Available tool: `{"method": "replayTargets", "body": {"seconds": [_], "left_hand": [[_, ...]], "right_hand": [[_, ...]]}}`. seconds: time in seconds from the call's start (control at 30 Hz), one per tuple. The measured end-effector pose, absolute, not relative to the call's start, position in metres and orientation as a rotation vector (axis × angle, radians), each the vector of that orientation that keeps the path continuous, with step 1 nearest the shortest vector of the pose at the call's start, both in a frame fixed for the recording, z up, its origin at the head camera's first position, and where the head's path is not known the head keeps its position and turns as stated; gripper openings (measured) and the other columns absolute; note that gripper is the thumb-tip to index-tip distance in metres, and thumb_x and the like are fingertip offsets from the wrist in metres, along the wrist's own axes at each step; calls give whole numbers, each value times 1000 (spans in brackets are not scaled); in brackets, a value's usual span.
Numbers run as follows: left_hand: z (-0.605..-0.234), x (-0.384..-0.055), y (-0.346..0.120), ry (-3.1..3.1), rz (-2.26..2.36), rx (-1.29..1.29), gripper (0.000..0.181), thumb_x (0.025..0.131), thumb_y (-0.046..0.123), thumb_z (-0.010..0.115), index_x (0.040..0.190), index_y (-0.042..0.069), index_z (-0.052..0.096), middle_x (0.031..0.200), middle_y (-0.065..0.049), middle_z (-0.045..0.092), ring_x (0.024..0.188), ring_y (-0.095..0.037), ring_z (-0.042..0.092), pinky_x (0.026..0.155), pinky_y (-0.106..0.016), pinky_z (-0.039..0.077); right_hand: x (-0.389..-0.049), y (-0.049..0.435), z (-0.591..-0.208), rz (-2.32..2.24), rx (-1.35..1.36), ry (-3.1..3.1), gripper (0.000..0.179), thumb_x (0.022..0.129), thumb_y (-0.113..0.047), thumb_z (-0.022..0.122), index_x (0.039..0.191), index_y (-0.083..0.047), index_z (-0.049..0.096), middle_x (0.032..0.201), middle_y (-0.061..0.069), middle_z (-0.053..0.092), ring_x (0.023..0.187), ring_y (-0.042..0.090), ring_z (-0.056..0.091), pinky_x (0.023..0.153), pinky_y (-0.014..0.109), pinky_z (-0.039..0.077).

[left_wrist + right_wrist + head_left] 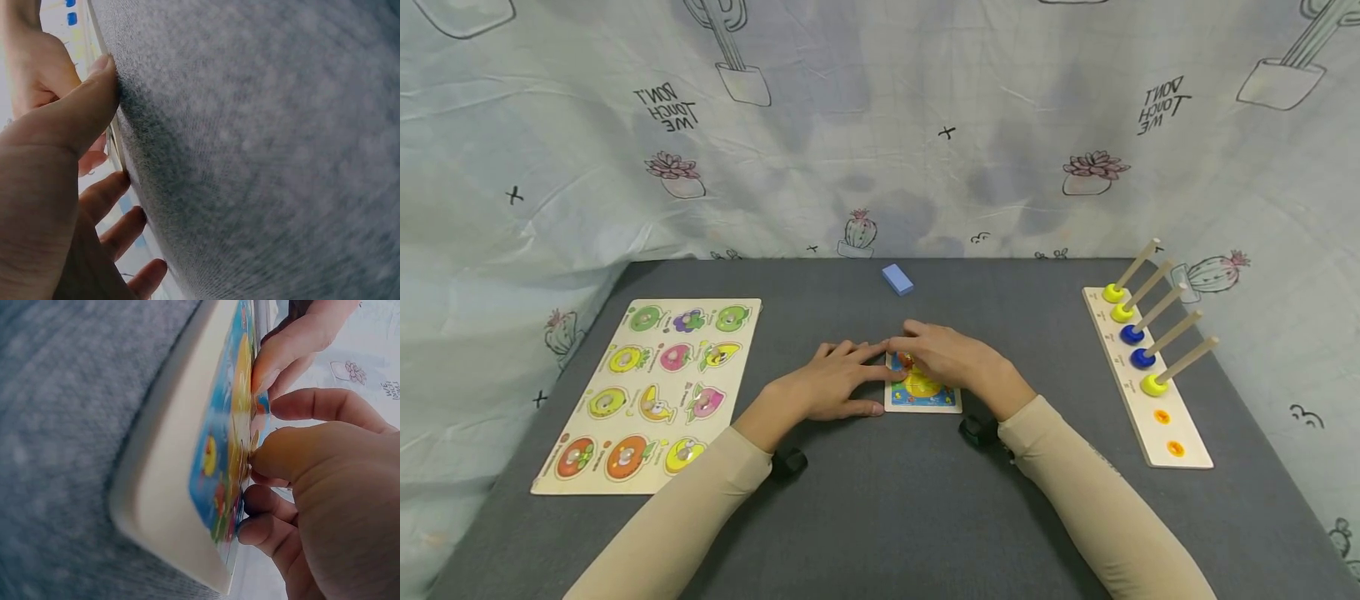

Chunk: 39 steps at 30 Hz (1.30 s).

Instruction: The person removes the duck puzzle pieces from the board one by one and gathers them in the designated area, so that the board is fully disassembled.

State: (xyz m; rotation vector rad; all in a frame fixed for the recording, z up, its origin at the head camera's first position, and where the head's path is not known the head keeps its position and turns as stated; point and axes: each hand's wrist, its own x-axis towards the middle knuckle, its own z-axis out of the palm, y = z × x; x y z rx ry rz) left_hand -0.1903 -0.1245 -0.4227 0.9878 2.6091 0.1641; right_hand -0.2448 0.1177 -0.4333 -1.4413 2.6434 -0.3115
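Note:
A small square jigsaw puzzle board (923, 408), with a yellow duck picture on blue, lies flat in the middle of the table. My right hand (951, 354) reaches over its top right part, fingers bent. In the right wrist view, the thumb and index finger of that hand (337, 469) pinch a small blue-and-orange puzzle piece (263, 405) tilted up from the picture. My left hand (838, 379) lies low at the board's left side with fingers stretched out. Its index finger reaches onto the picture, and its thumb (94, 103) is close to the tabletop.
A wooden fruit puzzle board (647, 379) with several knobbed pieces lies at left. At right stands a peg board (1172, 433) with upright sticks and yellow and blue rings. A blue block (897, 279) sits near the grey table's back edge, before a patterned cloth.

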Motion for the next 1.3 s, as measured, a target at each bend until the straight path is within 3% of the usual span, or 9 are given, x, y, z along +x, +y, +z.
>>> {"method": "replayTargets", "body": {"seconds": [0.83, 1.1, 1.3], "left_hand": [[-422, -191, -125, 2585, 217, 953, 62, 100, 57, 56, 158, 48, 35, 173, 2, 12, 153, -34, 25, 113, -62, 26], [-423, -191, -126, 2593, 220, 947, 61, 100, 58, 56, 157, 49, 36, 173, 3, 12, 154, -33, 24, 113, -61, 26], [-422, -191, -126, 2590, 233, 943, 61, 100, 57, 57, 157, 47, 38, 173, 2, 13, 154, -33, 24, 114, -61, 26]], "right_hand": [[-250, 129, -438, -678, -1457, 2558, 26, 103, 0, 55, 121, -16, 64, 111, 4, 58, 82, 14, 49, 75, 32, 46], [-252, 131, -440, -797, -1399, 2531, 18, 104, -6, 59, 118, -16, 64, 112, 0, 60, 85, 13, 53, 79, 33, 49], [-254, 135, -445, -977, -1350, 2480, 15, 103, -6, 61, 117, -12, 63, 112, 5, 62, 93, 14, 58, 83, 36, 51]]}}
